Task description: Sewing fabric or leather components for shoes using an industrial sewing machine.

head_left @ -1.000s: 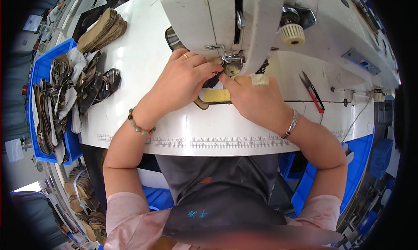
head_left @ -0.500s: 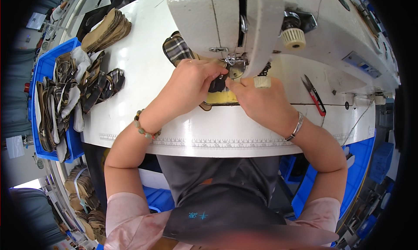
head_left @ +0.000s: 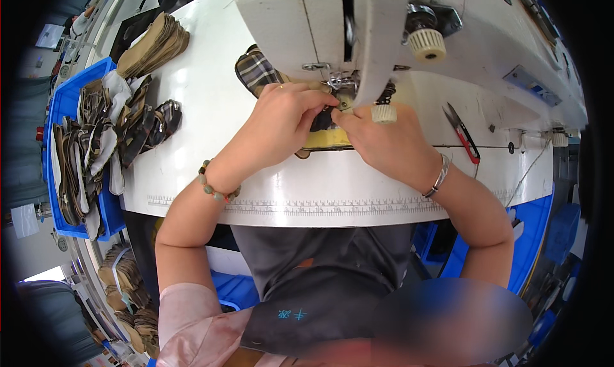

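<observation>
Beneath the head of a white sewing machine (head_left: 441,47), both my hands work close to the metal presser foot (head_left: 343,80). My left hand (head_left: 278,124) has thumb and fingers pinched on a small dark fabric piece (head_left: 323,120) in front of the foot. My right hand (head_left: 393,140) faces it from the other side, fingers bent and fingertips at that piece's right edge; a machine knob partly covers this hand. A plaid fabric piece (head_left: 257,71) with dark edging lies beyond my left hand. A yellow strip (head_left: 327,139) shows below my fingertips.
Red-handled thread snips (head_left: 463,133) lie right of my right hand. A blue bin (head_left: 56,194) at the left holds plaid fabric pieces (head_left: 96,137), some hanging over the table. Behind it stands a stack of brown cut pieces (head_left: 153,46). A printed ruler (head_left: 313,208) runs along the table's front edge.
The view has shifted slightly. My fingertips have come a little closer together, and less of the dark fabric piece shows between my hands.
</observation>
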The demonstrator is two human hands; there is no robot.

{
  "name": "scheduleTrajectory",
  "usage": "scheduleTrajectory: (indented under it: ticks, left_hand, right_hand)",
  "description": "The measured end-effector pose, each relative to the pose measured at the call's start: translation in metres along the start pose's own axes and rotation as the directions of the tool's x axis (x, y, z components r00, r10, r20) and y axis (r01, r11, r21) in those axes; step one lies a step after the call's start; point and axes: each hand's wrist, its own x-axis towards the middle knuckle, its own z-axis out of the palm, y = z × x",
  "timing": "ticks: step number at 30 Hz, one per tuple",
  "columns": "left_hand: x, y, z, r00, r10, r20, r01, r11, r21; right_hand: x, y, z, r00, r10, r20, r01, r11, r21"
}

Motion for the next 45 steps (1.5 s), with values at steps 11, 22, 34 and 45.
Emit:
scheduleTrajectory:
  ticks: [11, 22, 34, 45]
  left_hand:
    - [0.003, 0.008, 0.007, 0.997, -0.040, -0.070, 0.048, 0.993, 0.104]
    - [-0.010, 0.022, -0.012, 0.998, -0.025, 0.058, 0.011, 0.972, 0.235]
    - [-0.001, 0.000, -0.020, 0.983, 0.091, 0.160, -0.108, 0.989, 0.099]
    - [-0.001, 0.006, -0.010, 0.991, 0.099, 0.095, -0.117, 0.970, 0.212]
  right_hand:
    - [-0.001, 0.013, 0.004, 0.999, -0.004, -0.035, 0.004, 1.000, -0.005]
    - [-0.002, 0.013, 0.001, 1.000, -0.007, -0.011, 0.007, 1.000, 0.025]
    - [-0.003, 0.011, -0.003, 0.999, -0.041, 0.001, 0.041, 0.999, -0.028]
    - [-0.002, 0.013, -0.002, 1.000, -0.022, 0.006, 0.023, 0.993, -0.112]
